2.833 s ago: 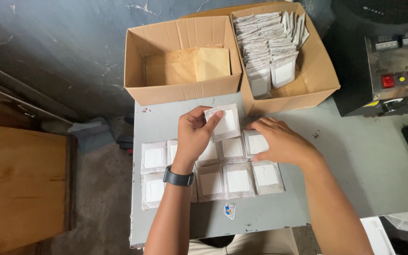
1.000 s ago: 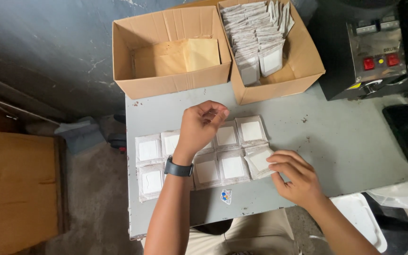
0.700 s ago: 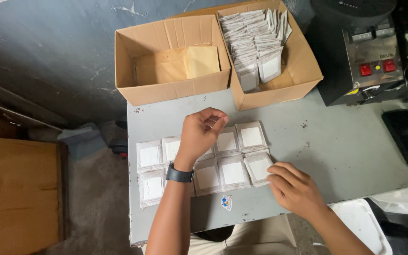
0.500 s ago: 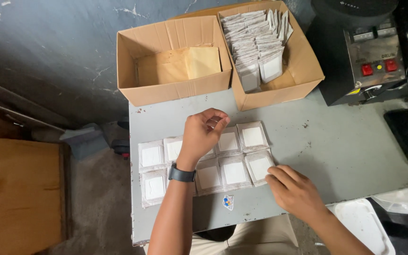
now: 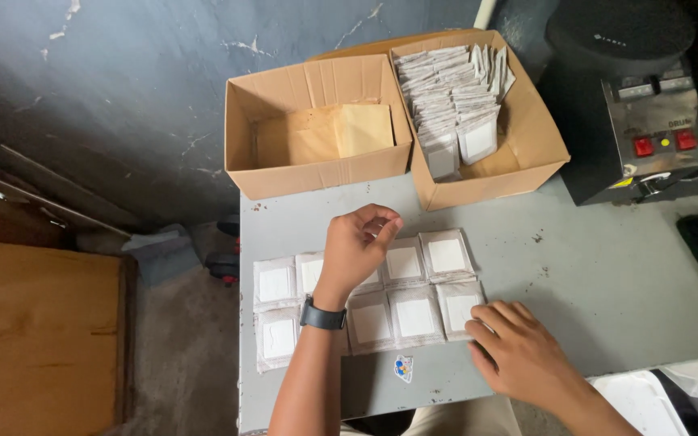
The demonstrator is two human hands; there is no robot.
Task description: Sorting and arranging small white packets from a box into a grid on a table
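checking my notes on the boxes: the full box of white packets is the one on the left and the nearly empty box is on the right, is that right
Not quite: the sides are swapped. In the head view the cardboard box packed with white packets stands on the right, and the nearly empty cardboard box, holding only brown paper, is on the left. Both sit at the far edge of the grey table.

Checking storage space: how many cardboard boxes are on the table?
2. The left cardboard box at the table's far edge holds tan paper; the right cardboard box beside it, touching, holds stacked packets. None appears hidden.
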